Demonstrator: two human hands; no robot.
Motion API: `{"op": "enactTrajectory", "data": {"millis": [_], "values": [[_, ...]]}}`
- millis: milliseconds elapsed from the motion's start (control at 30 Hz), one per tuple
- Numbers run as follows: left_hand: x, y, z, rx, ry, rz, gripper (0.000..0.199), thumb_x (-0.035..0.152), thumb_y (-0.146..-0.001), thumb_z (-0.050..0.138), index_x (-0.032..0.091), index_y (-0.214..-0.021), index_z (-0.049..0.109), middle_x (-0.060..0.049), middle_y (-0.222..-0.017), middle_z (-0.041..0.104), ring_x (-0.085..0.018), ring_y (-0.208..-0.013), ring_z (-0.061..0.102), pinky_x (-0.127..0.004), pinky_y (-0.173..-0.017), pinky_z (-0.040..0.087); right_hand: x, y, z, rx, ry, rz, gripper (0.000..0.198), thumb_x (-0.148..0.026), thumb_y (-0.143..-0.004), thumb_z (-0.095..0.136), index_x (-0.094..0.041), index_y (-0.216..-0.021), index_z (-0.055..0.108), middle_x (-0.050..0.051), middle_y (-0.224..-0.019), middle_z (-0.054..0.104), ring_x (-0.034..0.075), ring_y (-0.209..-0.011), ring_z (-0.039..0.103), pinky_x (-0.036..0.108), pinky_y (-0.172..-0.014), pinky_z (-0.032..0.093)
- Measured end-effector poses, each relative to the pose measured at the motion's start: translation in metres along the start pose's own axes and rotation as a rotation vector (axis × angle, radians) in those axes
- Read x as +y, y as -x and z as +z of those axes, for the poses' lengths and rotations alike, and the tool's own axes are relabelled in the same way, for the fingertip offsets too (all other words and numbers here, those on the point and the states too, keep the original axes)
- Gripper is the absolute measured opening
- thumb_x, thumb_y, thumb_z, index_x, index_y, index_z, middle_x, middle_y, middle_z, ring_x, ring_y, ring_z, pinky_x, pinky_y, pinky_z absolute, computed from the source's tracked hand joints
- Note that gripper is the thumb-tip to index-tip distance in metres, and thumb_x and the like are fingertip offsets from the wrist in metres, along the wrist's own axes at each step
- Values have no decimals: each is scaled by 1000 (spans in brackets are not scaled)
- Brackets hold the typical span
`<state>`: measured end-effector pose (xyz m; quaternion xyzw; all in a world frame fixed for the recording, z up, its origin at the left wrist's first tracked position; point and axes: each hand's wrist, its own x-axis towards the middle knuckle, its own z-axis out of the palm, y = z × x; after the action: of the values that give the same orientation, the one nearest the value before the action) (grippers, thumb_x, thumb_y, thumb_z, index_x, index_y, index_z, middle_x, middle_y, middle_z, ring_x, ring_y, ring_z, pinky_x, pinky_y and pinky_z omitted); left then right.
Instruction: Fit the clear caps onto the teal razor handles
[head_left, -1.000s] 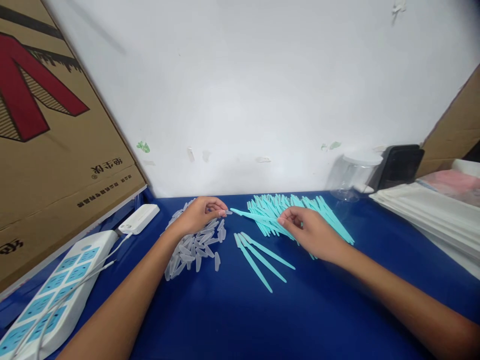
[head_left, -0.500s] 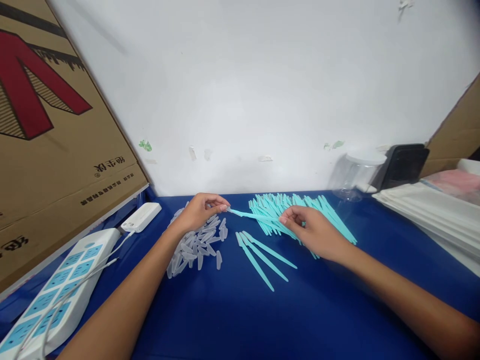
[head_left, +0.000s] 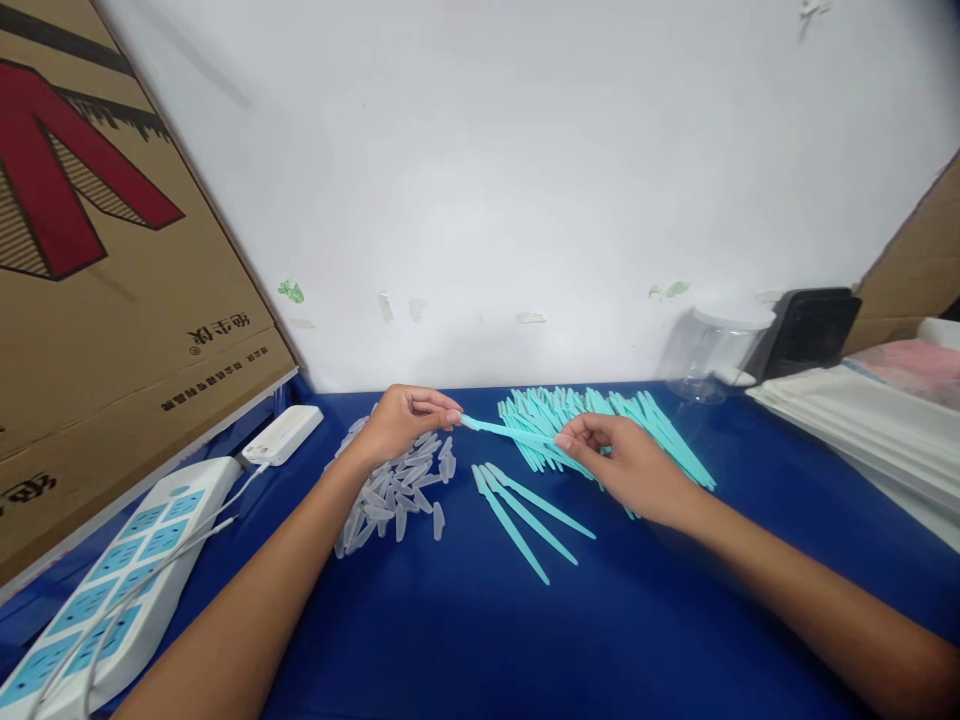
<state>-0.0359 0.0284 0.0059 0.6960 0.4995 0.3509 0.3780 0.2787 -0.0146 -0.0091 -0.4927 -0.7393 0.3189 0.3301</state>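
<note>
A turquoise eyebrow razor [head_left: 510, 432] is stretched between my two hands above the table. My right hand [head_left: 619, 455] pinches its handle end. My left hand [head_left: 411, 420] has thumb and fingers closed at the blade end, on a clear blade cap that my fingertips mostly hide. Under and beside my left hand lies a heap of translucent caps [head_left: 394, 495]. Behind my right hand spreads a pile of turquoise razors [head_left: 547, 405]. Three more razors [head_left: 525, 520] lie fanned out on the blue table, nearer to me.
A white power strip [head_left: 127, 570] with cables and a white adapter [head_left: 283, 435] lie on the left, by a large cardboard box [head_left: 135, 300]. At the back right are a clear jar [head_left: 716, 350], a black stand [head_left: 810, 330] and stacked white packets [head_left: 862, 420]. A white wall [head_left: 480, 200] rises behind.
The razor's blade end has come closer to my left fingertips, and less of the cap and blade shows. Both hands have otherwise barely moved.
</note>
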Motion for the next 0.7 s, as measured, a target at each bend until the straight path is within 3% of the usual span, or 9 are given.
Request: {"op": "enactTrajectory", "data": {"millis": [300, 700], "values": [[1, 1, 9, 25, 89, -13, 35, 45, -78, 84, 15, -96, 81, -11, -85, 80, -22, -81, 75, -37, -85, 58, 1, 1, 2, 1, -12, -3, 36, -52, -94, 55, -20, -80, 64, 3, -74, 63, 19, -71, 58, 35, -70, 48], [-5, 0, 9, -10, 86, 17, 35, 45, -78, 84, 15, -96, 81, -11, -85, 80, -22, -82, 75, -33, -80, 58, 0, 3, 2, -9, 2, 23, 31, -46, -94, 57, -20, -80, 65, 2, -73, 62, 18, -69, 56, 33, -68, 47]]}}
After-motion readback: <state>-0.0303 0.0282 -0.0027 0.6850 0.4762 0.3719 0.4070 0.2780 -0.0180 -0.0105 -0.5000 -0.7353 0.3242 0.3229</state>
